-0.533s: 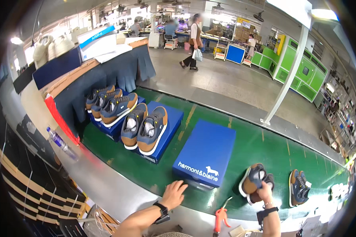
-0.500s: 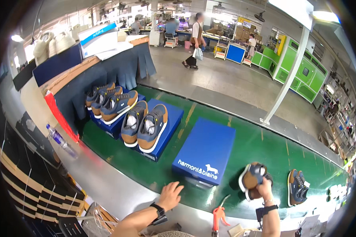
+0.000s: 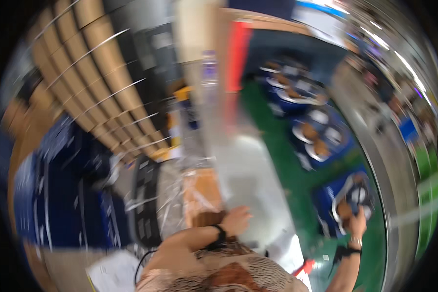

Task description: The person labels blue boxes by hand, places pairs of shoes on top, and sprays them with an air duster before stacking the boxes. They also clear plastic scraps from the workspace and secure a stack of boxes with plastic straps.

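Two hands apart, whole view swung hard left and blurred.

Half a second back: looked straight down the green belt. Now tilted toward stacked cardboard trays (image 3: 97,73). Right hand (image 3: 357,225) clasps a brown-and-navy shoe (image 3: 351,202) over the blue box lid (image 3: 333,194); left hand (image 3: 236,220) rests loosely spread on the grey table edge (image 3: 250,170), holding nothing. Same grip kept; only the gaze shifted.

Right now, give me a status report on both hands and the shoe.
Right hand gripping the shoe over the blue box. Left hand open, resting on the grey bench. Picture blurred; nothing seen blocking.
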The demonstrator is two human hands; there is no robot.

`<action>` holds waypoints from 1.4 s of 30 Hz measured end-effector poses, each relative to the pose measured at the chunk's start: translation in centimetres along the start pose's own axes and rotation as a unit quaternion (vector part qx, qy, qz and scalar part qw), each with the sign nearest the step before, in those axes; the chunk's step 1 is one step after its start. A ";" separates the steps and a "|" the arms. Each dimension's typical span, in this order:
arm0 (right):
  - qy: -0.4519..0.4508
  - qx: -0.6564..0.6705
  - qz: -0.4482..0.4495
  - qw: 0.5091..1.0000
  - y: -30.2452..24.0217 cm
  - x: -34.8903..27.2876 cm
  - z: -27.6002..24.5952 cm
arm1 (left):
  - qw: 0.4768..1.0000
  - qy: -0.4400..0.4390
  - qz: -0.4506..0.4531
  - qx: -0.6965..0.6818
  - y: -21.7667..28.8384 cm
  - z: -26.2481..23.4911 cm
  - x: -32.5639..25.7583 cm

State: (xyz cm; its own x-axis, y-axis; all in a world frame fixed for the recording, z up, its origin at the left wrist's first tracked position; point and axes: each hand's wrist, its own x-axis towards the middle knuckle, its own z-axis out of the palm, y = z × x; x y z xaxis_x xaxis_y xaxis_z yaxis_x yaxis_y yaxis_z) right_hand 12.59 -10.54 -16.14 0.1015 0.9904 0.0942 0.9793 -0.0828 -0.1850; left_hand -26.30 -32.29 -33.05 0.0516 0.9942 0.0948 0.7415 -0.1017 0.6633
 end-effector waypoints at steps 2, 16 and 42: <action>0.015 -0.116 0.045 0.992 -1.8 -0.6 1.1 | 0.998 -0.030 -0.038 -0.028 -0.4 -1.0 -0.3; 0.031 0.248 -0.156 0.956 -2.6 1.6 8.8 | 0.968 0.097 -0.193 -0.127 -5.0 -6.9 -12.5; -0.503 0.410 -0.131 0.749 -26.6 -38.4 2.7 | 0.472 0.590 -0.604 0.255 -5.3 -23.3 -63.3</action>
State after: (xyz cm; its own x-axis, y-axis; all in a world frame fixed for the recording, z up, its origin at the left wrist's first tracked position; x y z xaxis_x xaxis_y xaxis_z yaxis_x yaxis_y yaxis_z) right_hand -17.82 -46.09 -17.48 -0.6635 0.5774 -0.4758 0.4629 -0.1829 -0.8674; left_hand -49.12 -95.56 -25.28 -0.8000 -0.4260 0.4225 -0.1660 0.8338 0.5265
